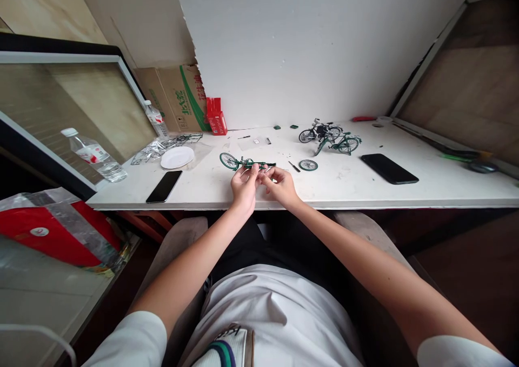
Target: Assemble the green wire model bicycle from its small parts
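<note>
Near the middle of the surface's [194,200] front edge, we hold a small green model bicycle [246,162] on its side, its one visible wheel pointing toward the left edge. Our left hand [245,187] pinches the frame between thumb and fingers. Our right hand [281,185] has its fingertips drawn close together at the frame's other end; we cannot tell whether that grip has a small part in it. A loose wheel [308,165] and a dark screwdriver [294,166] lie just beyond the right hand, and a second green bicycle [339,142] stands farther toward the back right corner. We judge the step in hand to be fine fingertip work at the frame's wheel-less end. The next move, we think, calls for a steady left grip and light, exact right fingertips, without bending the thin frame.
</note>
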The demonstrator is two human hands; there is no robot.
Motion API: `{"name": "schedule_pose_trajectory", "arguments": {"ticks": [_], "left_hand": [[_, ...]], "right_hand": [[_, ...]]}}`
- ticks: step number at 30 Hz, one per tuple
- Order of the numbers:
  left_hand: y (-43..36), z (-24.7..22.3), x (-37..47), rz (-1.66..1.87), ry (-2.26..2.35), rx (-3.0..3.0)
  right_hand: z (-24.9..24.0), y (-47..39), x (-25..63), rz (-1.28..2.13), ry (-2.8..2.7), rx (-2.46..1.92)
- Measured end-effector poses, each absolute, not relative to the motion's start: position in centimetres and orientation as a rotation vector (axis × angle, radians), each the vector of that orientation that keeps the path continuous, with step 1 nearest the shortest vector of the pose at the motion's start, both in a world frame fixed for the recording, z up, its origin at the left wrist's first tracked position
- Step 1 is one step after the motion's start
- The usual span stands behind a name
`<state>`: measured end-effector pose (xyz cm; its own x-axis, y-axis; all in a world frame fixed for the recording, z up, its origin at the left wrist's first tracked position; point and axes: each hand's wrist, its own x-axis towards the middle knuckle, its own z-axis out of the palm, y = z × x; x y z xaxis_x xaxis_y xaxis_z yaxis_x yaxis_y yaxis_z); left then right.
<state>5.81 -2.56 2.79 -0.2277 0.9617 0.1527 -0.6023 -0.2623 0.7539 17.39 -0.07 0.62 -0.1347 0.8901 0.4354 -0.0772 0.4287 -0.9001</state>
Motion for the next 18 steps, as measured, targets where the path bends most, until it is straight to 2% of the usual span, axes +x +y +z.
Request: {"name": "schedule_pose_trajectory", "arguments": {"ticks": [5,9,13,18], "left_hand": [[-2.3,3.3,5.2,1.74,0.708,0.793],[-1.7,3.9,4.4,1.774,0.716,0.846],[-0.8,4.2,3.6,1.789,0.77,0.892],[0.7,4.2,3.2,1.788,0.792,0.92]], "right_hand": [[1.0,-0.2,17.5,0.896,-1.565,-0.811],[2.5,0.5,19.2,0.714,-1.852,-0.975],[5.4,3.0,23.7,0.372,-2.224,-1.218],[7.8,6.8,31.1,0.204,-2.306,-1.655]]}}
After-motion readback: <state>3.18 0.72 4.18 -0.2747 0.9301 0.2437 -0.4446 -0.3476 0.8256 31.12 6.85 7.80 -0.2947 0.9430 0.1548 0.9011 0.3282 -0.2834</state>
